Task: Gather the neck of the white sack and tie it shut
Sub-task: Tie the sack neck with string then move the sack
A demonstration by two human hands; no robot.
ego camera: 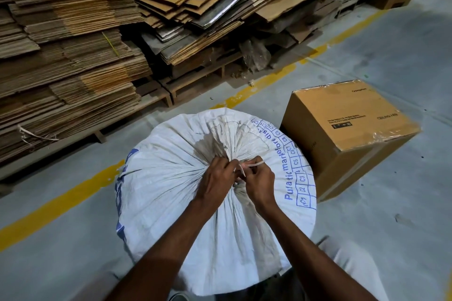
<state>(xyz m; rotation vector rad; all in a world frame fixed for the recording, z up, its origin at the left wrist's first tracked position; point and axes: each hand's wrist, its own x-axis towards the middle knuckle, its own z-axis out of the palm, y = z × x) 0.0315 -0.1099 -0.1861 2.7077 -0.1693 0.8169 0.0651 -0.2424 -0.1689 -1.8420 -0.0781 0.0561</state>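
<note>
A full white woven sack (171, 215) with blue print stands upright on the floor right below me. Its neck (225, 139) is bunched into tight pleats at the top centre, with the loose mouth fanning out away from me. My left hand (216, 178) and my right hand (259, 182) meet at the bunched neck. Both pinch a thin white tie strip (254, 165), whose ends stick out between the fingers. The part of the strip around the neck is hidden under my hands.
A closed brown carton (347, 129) sits on the floor just right of the sack. Tall stacks of flattened cardboard (73, 68) on wooden pallets fill the left and back. A yellow floor line (61, 203) runs diagonally between the stacks and the sack.
</note>
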